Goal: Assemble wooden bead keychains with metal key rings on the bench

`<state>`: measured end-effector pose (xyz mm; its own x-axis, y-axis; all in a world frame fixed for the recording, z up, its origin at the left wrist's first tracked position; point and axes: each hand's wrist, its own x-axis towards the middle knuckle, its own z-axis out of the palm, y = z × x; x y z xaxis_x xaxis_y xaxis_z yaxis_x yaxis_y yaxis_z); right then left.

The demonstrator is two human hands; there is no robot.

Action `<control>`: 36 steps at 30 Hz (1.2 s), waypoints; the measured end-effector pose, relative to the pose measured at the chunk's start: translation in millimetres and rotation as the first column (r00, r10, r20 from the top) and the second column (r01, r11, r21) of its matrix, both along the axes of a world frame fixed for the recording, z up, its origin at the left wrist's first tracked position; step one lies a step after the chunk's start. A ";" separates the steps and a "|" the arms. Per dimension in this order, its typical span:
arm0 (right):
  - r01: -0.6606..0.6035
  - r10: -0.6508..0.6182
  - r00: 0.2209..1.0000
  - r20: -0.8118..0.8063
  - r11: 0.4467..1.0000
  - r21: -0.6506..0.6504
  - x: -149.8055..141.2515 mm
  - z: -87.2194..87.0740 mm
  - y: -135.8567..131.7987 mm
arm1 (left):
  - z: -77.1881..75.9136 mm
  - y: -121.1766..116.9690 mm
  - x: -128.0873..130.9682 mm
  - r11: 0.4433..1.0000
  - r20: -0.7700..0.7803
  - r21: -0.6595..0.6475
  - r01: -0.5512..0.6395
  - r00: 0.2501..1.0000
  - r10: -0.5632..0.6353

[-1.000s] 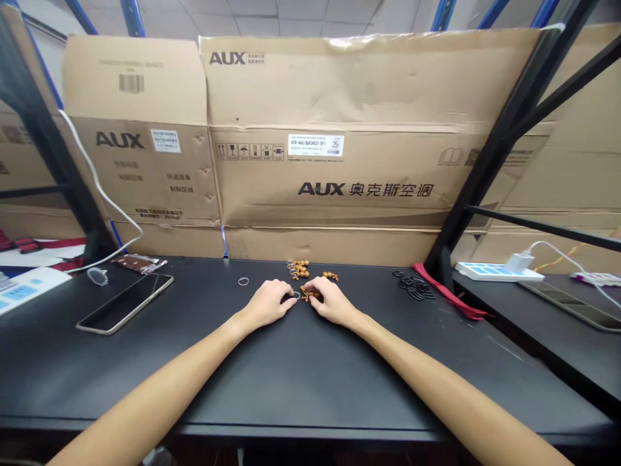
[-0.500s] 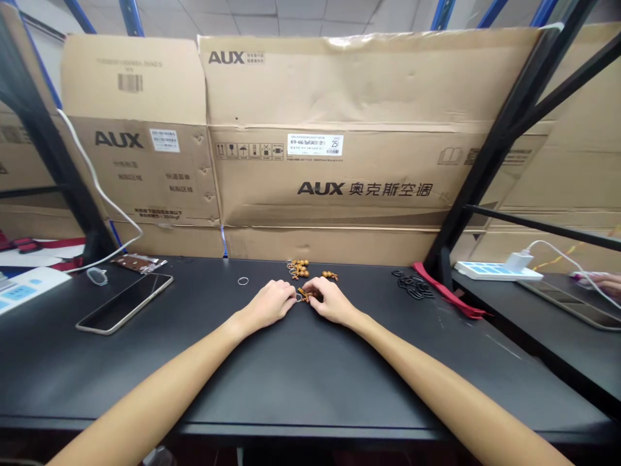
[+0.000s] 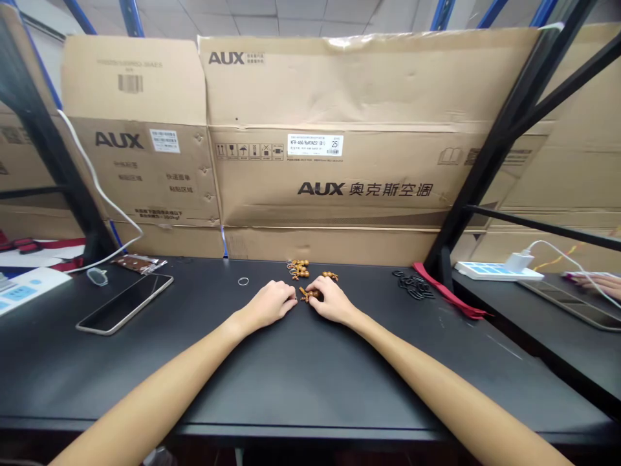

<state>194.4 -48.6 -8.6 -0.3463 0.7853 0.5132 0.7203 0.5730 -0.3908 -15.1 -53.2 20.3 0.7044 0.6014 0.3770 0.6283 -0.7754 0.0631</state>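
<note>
My left hand [image 3: 272,303] rests on the black table with its fingers closed in a pinch. A metal key ring was at those fingertips a moment ago, and now the fingers almost wholly hide it. Just to the right, my right hand [image 3: 330,299] grips a brown wooden bead charm [image 3: 305,296] with a short cord end pointing left. A small gap separates the two hands. Behind them lie several bead charms with rings [image 3: 298,269], and one more bead charm [image 3: 330,276] sits beyond my right knuckles. A loose metal ring [image 3: 243,281] lies left of my left hand.
On the left are a phone [image 3: 125,304], a brown packet [image 3: 140,263] and a power strip [image 3: 32,288]. Black loops [image 3: 412,285] and a red strap [image 3: 451,294] lie right. Cardboard [image 3: 369,162] walls the back. Another person's hand [image 3: 599,283] shows at the far right.
The key ring between my hands has gone out of sight at my left fingertips. The bead charm now shows apart from my left hand, in my right. Both hands barely moved.
</note>
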 end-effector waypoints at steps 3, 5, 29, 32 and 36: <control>-0.033 0.033 0.999 0.009 0.999 0.015 0.1 -0.6 0.5 | -2.3 0.9 -0.5 1.000 -0.007 -0.006 -0.008 1.000 0.008; -0.070 0.070 0.998 -0.001 0.997 0.027 0.2 -0.2 0.0 | -5.0 2.0 -0.6 1.000 0.029 -0.022 -0.008 1.000 0.009; -0.146 0.165 0.972 -0.166 0.982 0.119 -7.4 11.9 -12.2 | -5.1 2.2 3.0 0.975 0.006 0.211 0.064 0.998 -0.067; -0.150 0.171 0.971 -0.166 0.980 0.128 -7.3 12.8 -13.0 | -4.8 3.7 2.4 0.959 -0.062 0.272 0.082 0.996 -0.067; -0.150 0.172 0.971 -0.163 0.979 0.141 -8.0 13.8 -14.4 | -4.4 3.5 2.3 0.951 -0.098 0.294 0.099 0.993 -0.073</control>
